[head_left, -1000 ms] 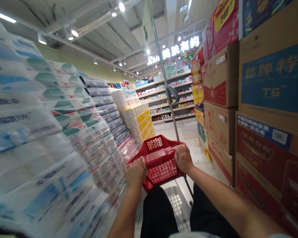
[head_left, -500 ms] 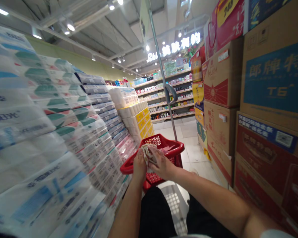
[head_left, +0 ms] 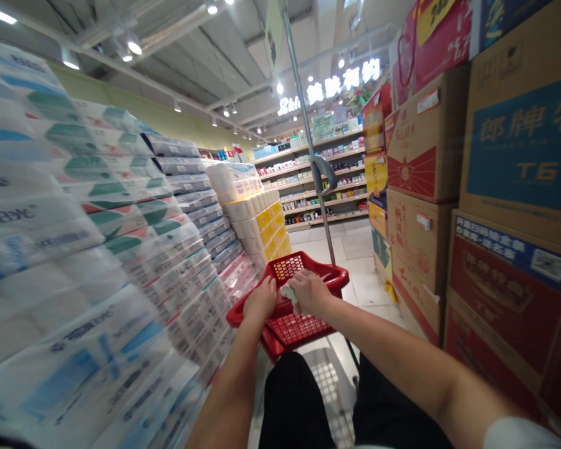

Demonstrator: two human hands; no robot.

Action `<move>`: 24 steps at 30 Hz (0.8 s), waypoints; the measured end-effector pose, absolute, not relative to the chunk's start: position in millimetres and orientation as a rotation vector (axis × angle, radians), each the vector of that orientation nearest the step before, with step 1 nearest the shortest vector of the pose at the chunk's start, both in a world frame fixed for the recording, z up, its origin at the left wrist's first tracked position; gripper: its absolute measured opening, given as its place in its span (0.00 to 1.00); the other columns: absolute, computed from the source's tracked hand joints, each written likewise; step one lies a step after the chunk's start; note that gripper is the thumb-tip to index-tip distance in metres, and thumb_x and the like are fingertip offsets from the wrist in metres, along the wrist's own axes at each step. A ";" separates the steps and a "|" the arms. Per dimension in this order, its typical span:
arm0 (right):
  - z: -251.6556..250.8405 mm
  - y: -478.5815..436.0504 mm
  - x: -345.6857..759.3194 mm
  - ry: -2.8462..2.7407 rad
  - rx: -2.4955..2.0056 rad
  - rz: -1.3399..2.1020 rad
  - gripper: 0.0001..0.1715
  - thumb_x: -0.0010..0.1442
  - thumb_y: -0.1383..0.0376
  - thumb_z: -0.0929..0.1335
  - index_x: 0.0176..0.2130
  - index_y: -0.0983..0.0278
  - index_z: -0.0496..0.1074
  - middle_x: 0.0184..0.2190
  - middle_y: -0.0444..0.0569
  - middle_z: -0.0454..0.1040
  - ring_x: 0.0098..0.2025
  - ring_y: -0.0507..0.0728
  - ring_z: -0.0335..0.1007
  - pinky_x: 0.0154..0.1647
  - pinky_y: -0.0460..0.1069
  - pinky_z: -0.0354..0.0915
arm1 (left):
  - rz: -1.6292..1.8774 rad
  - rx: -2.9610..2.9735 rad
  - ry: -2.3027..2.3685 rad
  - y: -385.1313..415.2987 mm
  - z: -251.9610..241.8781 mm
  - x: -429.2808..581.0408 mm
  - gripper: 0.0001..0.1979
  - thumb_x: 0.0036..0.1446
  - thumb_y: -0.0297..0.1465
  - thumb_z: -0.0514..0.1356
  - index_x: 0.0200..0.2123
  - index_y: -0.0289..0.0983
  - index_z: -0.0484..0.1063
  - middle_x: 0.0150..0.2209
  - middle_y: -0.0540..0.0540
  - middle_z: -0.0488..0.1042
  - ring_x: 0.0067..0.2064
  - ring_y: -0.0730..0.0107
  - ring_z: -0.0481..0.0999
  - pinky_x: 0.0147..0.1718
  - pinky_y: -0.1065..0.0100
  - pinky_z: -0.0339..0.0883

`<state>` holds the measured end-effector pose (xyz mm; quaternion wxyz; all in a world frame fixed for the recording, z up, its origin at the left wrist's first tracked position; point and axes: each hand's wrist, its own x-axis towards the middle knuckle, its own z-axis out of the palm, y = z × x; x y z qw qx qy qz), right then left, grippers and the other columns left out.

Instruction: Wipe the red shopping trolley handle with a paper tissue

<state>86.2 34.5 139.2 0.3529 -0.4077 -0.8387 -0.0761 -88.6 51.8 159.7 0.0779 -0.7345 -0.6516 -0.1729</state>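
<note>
A red plastic shopping cart basket [head_left: 326, 275] stands in front of me in a store aisle, with a metal pole [head_left: 314, 165] rising from it. My left hand [head_left: 260, 300] rests closed on the near rim of the basket. Close beside it, my right hand [head_left: 310, 292] is closed on a small crumpled white cloth or paper [head_left: 289, 292] held over the rim. Both forearms reach forward above my dark trousers.
Stacked packs of toilet paper and tissue [head_left: 121, 249] wall the left side. Tall piles of cardboard boxes [head_left: 449, 187] line the right. Shelves of goods [head_left: 327, 187] cross the far end of the tiled aisle.
A second ago both hands gripped the cart handle apart. They came together at the rim with a crumpled cloth between them; now the right hand alone holds it low on the rim.
</note>
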 end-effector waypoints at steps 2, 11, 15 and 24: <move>131.6 29.4 77.8 -2.152 -1.068 -0.202 0.15 0.54 0.60 0.71 0.42 0.64 0.72 0.40 0.50 0.73 0.45 0.59 0.64 0.51 0.54 0.59 | -0.399 -2.269 -1.962 54.6 154.2 -88.1 0.22 0.66 0.35 0.40 0.46 0.37 0.72 0.43 0.38 0.78 0.42 0.61 0.78 0.40 0.63 0.66; 124.7 22.2 72.2 -2.217 -1.003 -0.325 0.18 0.63 0.57 0.64 0.51 0.60 0.68 0.47 0.52 0.72 0.50 0.61 0.64 0.56 0.60 0.54 | -0.380 -2.326 -1.972 57.2 151.9 -93.0 0.25 0.67 0.37 0.39 0.40 0.36 0.75 0.41 0.39 0.78 0.42 0.61 0.78 0.38 0.65 0.65; 129.0 32.5 84.4 -2.277 -0.973 -0.218 0.16 0.65 0.57 0.62 0.50 0.57 0.68 0.46 0.48 0.73 0.46 0.59 0.67 0.47 0.56 0.61 | -0.403 -2.320 -1.977 60.3 150.2 -92.9 0.26 0.67 0.39 0.38 0.39 0.36 0.75 0.40 0.38 0.79 0.42 0.60 0.78 0.38 0.64 0.66; 103.3 19.2 83.8 -2.159 -0.913 -0.529 0.24 0.63 0.58 0.64 0.58 0.55 0.62 0.53 0.53 0.67 0.56 0.66 0.58 0.54 0.63 0.55 | -0.339 -2.331 -1.940 59.9 148.9 -92.2 0.23 0.67 0.36 0.41 0.43 0.36 0.74 0.42 0.39 0.79 0.44 0.61 0.78 0.40 0.66 0.66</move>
